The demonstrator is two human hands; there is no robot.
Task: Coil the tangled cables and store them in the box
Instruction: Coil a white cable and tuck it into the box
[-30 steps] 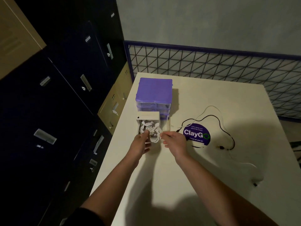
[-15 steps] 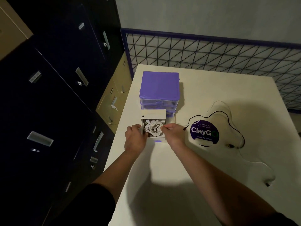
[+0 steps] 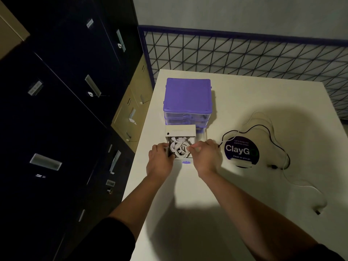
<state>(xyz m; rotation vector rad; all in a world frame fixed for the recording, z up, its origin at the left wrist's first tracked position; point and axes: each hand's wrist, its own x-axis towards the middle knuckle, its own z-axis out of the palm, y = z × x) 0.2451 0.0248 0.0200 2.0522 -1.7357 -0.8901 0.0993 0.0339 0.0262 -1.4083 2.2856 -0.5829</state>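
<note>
On the table [image 3: 244, 213], at the small white box [image 3: 179, 131]: left hand [image 3: 160, 160] curled on its left wall, right hand [image 3: 204, 157] pinching the coiled white cable [image 3: 179, 147] inside; loose cables [image 3: 278, 147] well right.

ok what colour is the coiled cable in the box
White; the coiled cable shows best in the head view, inside the small box.

The scene is seen through a single wide-angle camera worn on the head, aimed forward and steeply down over the white table [image 3: 244, 213]. The table's near part is viewed closely, while its far edge and the wire fence [image 3: 244, 51] appear bent, probably by lens distortion.
</note>
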